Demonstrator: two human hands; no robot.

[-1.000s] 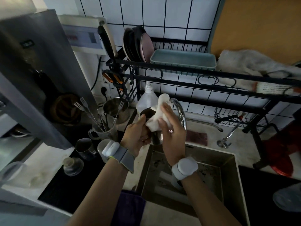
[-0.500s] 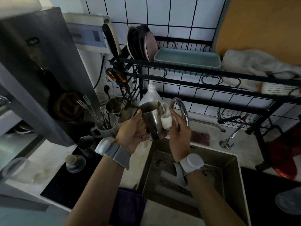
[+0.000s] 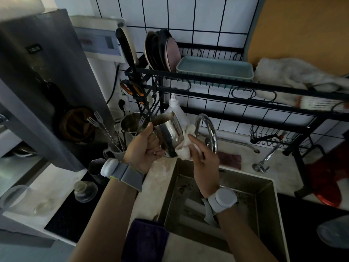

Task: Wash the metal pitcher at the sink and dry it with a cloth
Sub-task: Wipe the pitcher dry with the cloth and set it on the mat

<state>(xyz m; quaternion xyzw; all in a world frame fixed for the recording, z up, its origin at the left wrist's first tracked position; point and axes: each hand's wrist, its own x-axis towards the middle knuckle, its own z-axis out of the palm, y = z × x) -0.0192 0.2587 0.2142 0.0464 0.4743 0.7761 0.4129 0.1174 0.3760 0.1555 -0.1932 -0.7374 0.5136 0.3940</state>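
Observation:
A shiny metal pitcher [image 3: 171,132] is held upright above the sink's left rim, its open mouth tilted slightly towards the wall. My left hand [image 3: 144,149] grips its handle on the left side. My right hand [image 3: 203,159] presses a bunched white cloth [image 3: 186,148] against the pitcher's lower right wall. The steel sink [image 3: 264,203] lies below and to the right, and the curved tap [image 3: 209,129] stands just behind the cloth.
A black dish rack [image 3: 226,86] with plates, a teal tray and a white towel spans the wall above the sink. Cutlery cups [image 3: 118,148] and a steel pot stand left of the pitcher. A soap bottle [image 3: 175,108] sits behind it. Glass jars lie on the left counter.
The cloth has come out of the pitcher's mouth and moved down its right outer wall. The pitcher was turned upright, with my left hand now on its handle.

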